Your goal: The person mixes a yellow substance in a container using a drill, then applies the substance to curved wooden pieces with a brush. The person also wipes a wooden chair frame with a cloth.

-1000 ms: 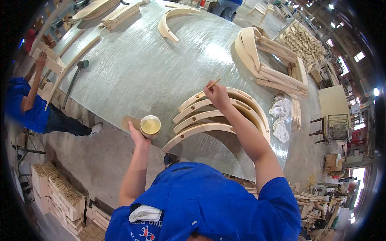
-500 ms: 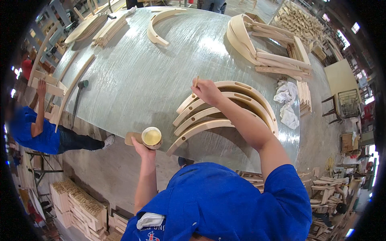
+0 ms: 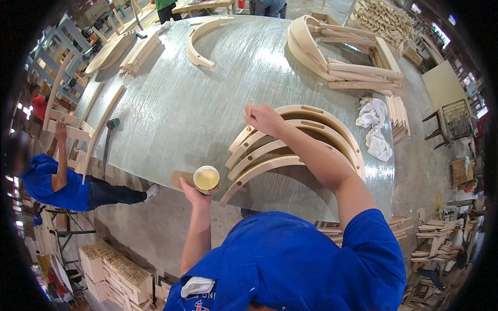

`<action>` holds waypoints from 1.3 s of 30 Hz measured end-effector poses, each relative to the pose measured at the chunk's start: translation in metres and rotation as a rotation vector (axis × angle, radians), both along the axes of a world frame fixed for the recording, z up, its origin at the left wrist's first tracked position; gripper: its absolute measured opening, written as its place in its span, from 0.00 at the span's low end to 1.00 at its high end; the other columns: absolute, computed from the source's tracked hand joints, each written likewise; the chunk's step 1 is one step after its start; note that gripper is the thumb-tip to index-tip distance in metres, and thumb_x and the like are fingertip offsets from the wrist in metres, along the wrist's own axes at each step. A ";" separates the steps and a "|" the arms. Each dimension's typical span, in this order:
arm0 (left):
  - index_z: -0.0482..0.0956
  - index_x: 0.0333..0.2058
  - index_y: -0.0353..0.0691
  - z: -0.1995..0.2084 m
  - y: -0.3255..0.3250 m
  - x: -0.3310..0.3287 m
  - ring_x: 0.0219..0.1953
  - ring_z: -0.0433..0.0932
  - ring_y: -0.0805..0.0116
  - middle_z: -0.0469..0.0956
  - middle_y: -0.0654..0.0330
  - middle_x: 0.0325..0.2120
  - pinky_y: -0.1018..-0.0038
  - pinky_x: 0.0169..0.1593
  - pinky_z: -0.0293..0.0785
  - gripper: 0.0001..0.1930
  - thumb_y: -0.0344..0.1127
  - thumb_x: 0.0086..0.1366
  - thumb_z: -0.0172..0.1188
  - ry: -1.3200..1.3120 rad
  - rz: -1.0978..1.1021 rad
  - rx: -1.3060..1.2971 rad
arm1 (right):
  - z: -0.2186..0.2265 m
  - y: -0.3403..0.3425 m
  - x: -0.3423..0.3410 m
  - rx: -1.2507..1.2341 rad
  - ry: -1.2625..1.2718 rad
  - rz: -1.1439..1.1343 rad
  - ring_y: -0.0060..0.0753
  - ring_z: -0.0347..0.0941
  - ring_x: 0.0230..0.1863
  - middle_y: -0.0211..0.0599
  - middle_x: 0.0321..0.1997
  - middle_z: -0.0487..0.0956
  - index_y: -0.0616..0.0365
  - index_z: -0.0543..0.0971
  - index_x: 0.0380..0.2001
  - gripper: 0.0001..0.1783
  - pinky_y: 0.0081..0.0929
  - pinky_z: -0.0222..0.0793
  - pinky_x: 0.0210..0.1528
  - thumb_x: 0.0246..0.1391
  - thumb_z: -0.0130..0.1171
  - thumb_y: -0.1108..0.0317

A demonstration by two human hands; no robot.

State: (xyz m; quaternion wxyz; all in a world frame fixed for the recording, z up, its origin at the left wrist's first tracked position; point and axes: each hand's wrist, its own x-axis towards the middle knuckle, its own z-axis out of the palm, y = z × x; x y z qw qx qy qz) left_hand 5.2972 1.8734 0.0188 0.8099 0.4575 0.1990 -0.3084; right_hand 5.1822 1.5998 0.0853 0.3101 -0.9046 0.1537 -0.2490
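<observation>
My left hand [image 3: 196,196] grips a cup [image 3: 207,179] of pale yellow, glue-like liquid by its side. A flat brown piece [image 3: 181,179] sticks out to the left between that hand and the cup. In my right hand [image 3: 265,121] a thin wooden stick [image 3: 250,107] is pinched upright, over the left end of the farthest curved wooden pieces. Several of these curved pieces [image 3: 267,165] stand in a nested row on the table, with round holes near their ends and slots along the tops of some. The stick's lower tip is partly hidden by my fingers.
The metal-topped table [image 3: 155,114] also bears a single curved piece [image 3: 197,44], stacked chair frames [image 3: 363,75], white rags [image 3: 374,127], a mallet [image 3: 110,128] and wood strips [image 3: 141,53]. At left a co-worker in blue [image 3: 57,181] handles a wooden frame. Stacked timber [image 3: 116,272] stands on the floor.
The whole view has shifted slightly. My left hand with the cup is a little nearer the curved pieces. My right hand stays over their left ends, and a person in green now shows at the far edge.
</observation>
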 end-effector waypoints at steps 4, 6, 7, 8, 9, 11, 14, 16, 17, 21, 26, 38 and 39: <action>0.65 0.48 0.32 -0.002 -0.001 -0.002 0.50 0.70 0.57 0.69 0.52 0.47 0.61 0.53 0.68 0.32 0.59 0.65 0.35 -0.021 -0.015 -0.006 | 0.000 -0.002 0.001 -0.026 -0.059 -0.004 0.54 0.67 0.24 0.50 0.19 0.68 0.62 0.67 0.24 0.10 0.39 0.63 0.28 0.50 0.51 0.66; 0.66 0.48 0.32 -0.003 -0.004 -0.003 0.50 0.70 0.57 0.70 0.52 0.46 0.61 0.52 0.68 0.32 0.59 0.65 0.35 -0.021 -0.035 0.002 | 0.002 -0.001 0.000 0.013 0.014 0.012 0.55 0.69 0.28 0.51 0.22 0.71 0.61 0.69 0.25 0.09 0.43 0.64 0.31 0.50 0.50 0.65; 0.66 0.48 0.33 -0.006 -0.001 -0.001 0.49 0.70 0.58 0.70 0.52 0.46 0.61 0.52 0.68 0.31 0.59 0.65 0.35 -0.030 -0.051 -0.019 | 0.004 0.001 0.002 0.033 0.045 0.031 0.56 0.70 0.30 0.52 0.23 0.73 0.61 0.70 0.26 0.10 0.45 0.65 0.32 0.49 0.50 0.65; 0.66 0.47 0.33 -0.009 0.001 0.001 0.49 0.70 0.58 0.70 0.53 0.45 0.62 0.52 0.68 0.31 0.59 0.65 0.35 -0.040 -0.066 -0.041 | 0.006 0.003 0.003 0.022 0.041 0.020 0.56 0.70 0.30 0.52 0.23 0.73 0.61 0.70 0.25 0.10 0.44 0.65 0.33 0.50 0.49 0.64; 0.66 0.47 0.33 -0.011 0.005 0.003 0.49 0.71 0.58 0.71 0.53 0.45 0.62 0.52 0.68 0.31 0.59 0.65 0.35 -0.051 -0.081 -0.062 | 0.009 0.004 0.004 0.012 0.036 0.010 0.56 0.70 0.30 0.52 0.23 0.73 0.61 0.70 0.25 0.10 0.44 0.65 0.33 0.50 0.49 0.64; 0.66 0.47 0.33 -0.003 -0.012 -0.004 0.48 0.71 0.58 0.71 0.53 0.44 0.62 0.52 0.68 0.31 0.59 0.65 0.35 -0.039 -0.079 -0.025 | 0.006 0.000 -0.002 0.030 0.035 -0.008 0.56 0.70 0.29 0.52 0.23 0.73 0.61 0.70 0.25 0.10 0.44 0.65 0.32 0.51 0.49 0.64; 0.67 0.46 0.33 0.009 -0.034 -0.012 0.48 0.71 0.58 0.71 0.53 0.43 0.63 0.52 0.68 0.30 0.58 0.65 0.37 -0.078 -0.046 -0.024 | 0.006 0.001 -0.009 0.088 0.015 -0.013 0.52 0.71 0.27 0.50 0.22 0.73 0.61 0.70 0.25 0.11 0.40 0.66 0.30 0.52 0.49 0.64; 0.67 0.46 0.33 0.013 -0.046 -0.010 0.47 0.72 0.59 0.72 0.53 0.42 0.63 0.51 0.68 0.30 0.58 0.65 0.37 -0.102 -0.047 -0.043 | 0.013 -0.002 -0.017 0.070 0.010 -0.095 0.46 0.73 0.23 0.48 0.19 0.73 0.61 0.70 0.25 0.10 0.35 0.67 0.28 0.53 0.49 0.65; 0.67 0.45 0.33 0.012 -0.047 -0.005 0.46 0.72 0.59 0.72 0.53 0.41 0.63 0.51 0.69 0.29 0.58 0.65 0.37 -0.106 -0.048 -0.052 | 0.020 0.002 -0.018 0.157 -0.049 -0.097 0.40 0.72 0.21 0.45 0.18 0.72 0.61 0.70 0.25 0.10 0.32 0.67 0.26 0.53 0.50 0.65; 0.66 0.42 0.33 0.017 -0.067 0.000 0.43 0.73 0.60 0.73 0.53 0.38 0.63 0.49 0.70 0.28 0.57 0.65 0.38 -0.187 -0.044 -0.101 | 0.051 0.030 -0.025 0.528 -0.273 -0.063 0.20 0.67 0.19 0.37 0.15 0.70 0.63 0.70 0.24 0.09 0.23 0.63 0.23 0.52 0.55 0.69; 0.65 0.41 0.33 0.044 -0.098 -0.016 0.42 0.73 0.59 0.73 0.50 0.37 0.64 0.48 0.71 0.26 0.56 0.66 0.38 -0.258 -0.101 -0.240 | 0.048 0.048 -0.044 0.392 -0.205 -0.058 0.16 0.66 0.19 0.28 0.16 0.72 0.63 0.71 0.22 0.11 0.17 0.63 0.24 0.53 0.55 0.67; 0.65 0.40 0.34 0.060 -0.089 -0.022 0.43 0.73 0.57 0.72 0.50 0.38 0.63 0.50 0.69 0.27 0.57 0.66 0.36 -0.155 -0.008 -0.265 | 0.013 0.050 -0.057 1.520 -0.529 0.008 0.37 0.76 0.34 0.45 0.33 0.75 0.63 0.68 0.35 0.06 0.33 0.76 0.40 0.53 0.51 0.74; 0.65 0.40 0.34 0.061 -0.090 -0.022 0.43 0.73 0.57 0.72 0.50 0.38 0.63 0.50 0.69 0.26 0.57 0.66 0.36 -0.151 -0.002 -0.263 | 0.007 0.052 -0.057 1.578 -0.549 -0.015 0.37 0.76 0.34 0.45 0.33 0.75 0.63 0.68 0.35 0.06 0.33 0.76 0.40 0.53 0.51 0.74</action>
